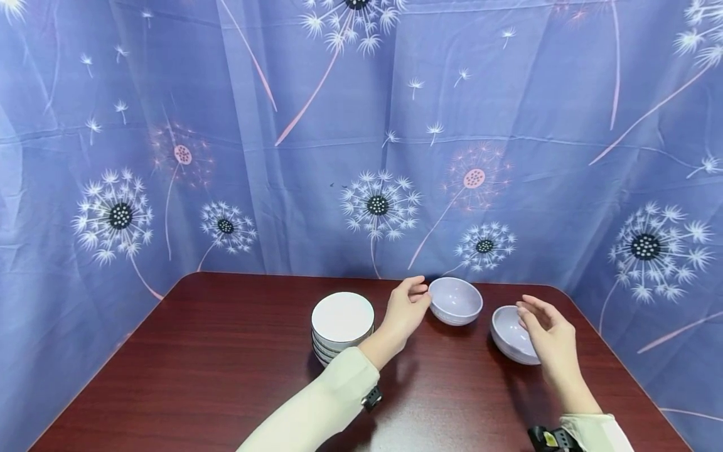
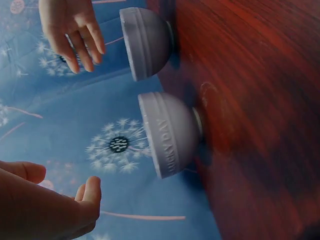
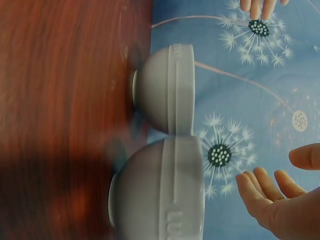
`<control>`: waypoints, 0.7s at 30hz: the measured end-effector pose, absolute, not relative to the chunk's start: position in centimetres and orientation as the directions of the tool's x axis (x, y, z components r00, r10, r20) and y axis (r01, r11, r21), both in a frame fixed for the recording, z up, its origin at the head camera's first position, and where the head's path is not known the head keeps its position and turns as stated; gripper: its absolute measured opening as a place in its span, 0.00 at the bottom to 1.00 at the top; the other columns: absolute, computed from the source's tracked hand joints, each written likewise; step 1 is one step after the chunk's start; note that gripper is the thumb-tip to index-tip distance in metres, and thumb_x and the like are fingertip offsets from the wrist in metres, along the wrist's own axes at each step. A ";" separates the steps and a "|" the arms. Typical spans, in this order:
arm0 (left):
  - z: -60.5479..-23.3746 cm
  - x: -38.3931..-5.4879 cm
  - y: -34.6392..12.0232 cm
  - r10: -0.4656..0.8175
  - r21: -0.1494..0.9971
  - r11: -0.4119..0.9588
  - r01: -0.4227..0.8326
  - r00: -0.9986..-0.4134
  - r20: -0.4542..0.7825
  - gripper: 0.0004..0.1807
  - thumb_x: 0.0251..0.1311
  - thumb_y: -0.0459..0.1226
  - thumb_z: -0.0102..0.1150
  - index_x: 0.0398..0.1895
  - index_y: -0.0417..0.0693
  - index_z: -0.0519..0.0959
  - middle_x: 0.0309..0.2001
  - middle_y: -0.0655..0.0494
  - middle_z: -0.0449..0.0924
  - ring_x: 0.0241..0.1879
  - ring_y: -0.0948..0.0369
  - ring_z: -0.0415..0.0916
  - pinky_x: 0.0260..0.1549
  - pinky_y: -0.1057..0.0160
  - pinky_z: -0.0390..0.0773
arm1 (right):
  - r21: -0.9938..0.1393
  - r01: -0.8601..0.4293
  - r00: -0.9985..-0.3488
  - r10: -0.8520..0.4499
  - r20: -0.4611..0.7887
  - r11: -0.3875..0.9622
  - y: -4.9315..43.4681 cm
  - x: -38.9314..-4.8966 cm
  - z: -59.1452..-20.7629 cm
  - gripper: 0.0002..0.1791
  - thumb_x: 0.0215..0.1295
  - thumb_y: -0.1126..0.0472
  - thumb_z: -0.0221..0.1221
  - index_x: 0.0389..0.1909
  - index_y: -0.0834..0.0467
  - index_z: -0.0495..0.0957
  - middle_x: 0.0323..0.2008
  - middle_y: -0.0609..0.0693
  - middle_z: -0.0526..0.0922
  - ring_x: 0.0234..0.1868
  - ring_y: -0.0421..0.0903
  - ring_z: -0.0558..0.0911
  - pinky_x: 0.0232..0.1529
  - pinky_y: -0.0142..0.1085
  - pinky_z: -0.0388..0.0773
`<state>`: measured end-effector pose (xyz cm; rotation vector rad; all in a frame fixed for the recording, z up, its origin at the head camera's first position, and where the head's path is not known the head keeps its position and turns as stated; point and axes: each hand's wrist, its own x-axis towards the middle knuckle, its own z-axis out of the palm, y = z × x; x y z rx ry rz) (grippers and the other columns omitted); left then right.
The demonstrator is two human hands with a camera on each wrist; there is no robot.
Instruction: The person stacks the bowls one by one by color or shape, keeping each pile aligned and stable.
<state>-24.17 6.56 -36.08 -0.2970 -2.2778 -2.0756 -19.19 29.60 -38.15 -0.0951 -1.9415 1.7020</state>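
Two pale lilac bowls stand upright on the table, one at the back (image 1: 455, 301) and one nearer on the right (image 1: 511, 336). Raised lettering reading "LUCKY DAY" runs round the back bowl (image 2: 172, 135) in the left wrist view. My left hand (image 1: 408, 307) is beside the back bowl's left rim, fingers extended and holding nothing. Over the right bowl, my right hand (image 1: 553, 342) hides part of its rim in the head view. In the right wrist view this hand (image 3: 280, 202) is above the rim, fingers and thumb apart with nothing between them.
A stack of several white bowls (image 1: 342, 317) stands left of my left forearm, which partly covers it. The dark red wooden table (image 1: 198, 364) ends at a blue curtain (image 1: 305, 207) with dandelion prints, which also hangs along both sides.
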 end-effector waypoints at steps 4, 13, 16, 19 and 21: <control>-37.0 -25.1 7.9 0.055 0.991 0.044 0.130 -0.990 0.128 0.22 0.60 0.30 0.58 0.60 0.39 0.73 0.50 0.45 0.78 0.47 0.57 0.77 0.45 0.65 0.80 | -0.913 -0.208 -0.812 0.458 0.361 0.351 30.3 -19.1 -38.5 0.14 0.65 0.69 0.57 0.49 0.51 0.77 0.34 0.23 0.79 0.38 0.21 0.77 0.41 0.15 0.72; -39.2 -27.2 10.5 -0.053 0.994 -0.089 0.056 -0.997 0.052 0.26 0.59 0.32 0.59 0.62 0.37 0.70 0.55 0.42 0.72 0.53 0.48 0.72 0.51 0.58 0.77 | -0.899 -0.049 -0.791 0.532 0.300 0.434 31.8 -18.6 -38.8 0.22 0.67 0.65 0.55 0.61 0.63 0.70 0.40 0.26 0.74 0.46 0.24 0.73 0.45 0.12 0.67; -39.8 -27.7 11.1 -0.075 0.994 -0.105 0.028 -0.997 0.021 0.28 0.60 0.33 0.59 0.64 0.36 0.67 0.59 0.39 0.69 0.58 0.44 0.68 0.56 0.54 0.74 | -0.895 0.009 -0.793 0.549 0.265 0.445 32.1 -18.5 -38.9 0.24 0.68 0.64 0.54 0.65 0.63 0.68 0.52 0.43 0.77 0.55 0.35 0.74 0.45 0.12 0.66; -40.4 -28.1 11.5 -0.093 0.993 -0.116 0.009 -0.996 -0.002 0.29 0.59 0.32 0.59 0.64 0.35 0.65 0.60 0.37 0.67 0.60 0.42 0.66 0.58 0.51 0.72 | -0.896 0.052 -0.800 0.556 0.227 0.441 32.7 -18.2 -39.3 0.27 0.68 0.64 0.52 0.67 0.64 0.65 0.62 0.61 0.71 0.62 0.48 0.71 0.46 0.11 0.65; -40.8 -28.3 11.8 -0.103 0.991 -0.137 -0.007 -0.994 -0.021 0.30 0.58 0.31 0.59 0.64 0.34 0.65 0.59 0.36 0.67 0.60 0.41 0.66 0.59 0.51 0.72 | -0.897 0.068 -0.807 0.553 0.208 0.437 33.0 -18.2 -39.6 0.28 0.69 0.64 0.51 0.68 0.66 0.62 0.64 0.66 0.68 0.64 0.55 0.69 0.45 0.10 0.65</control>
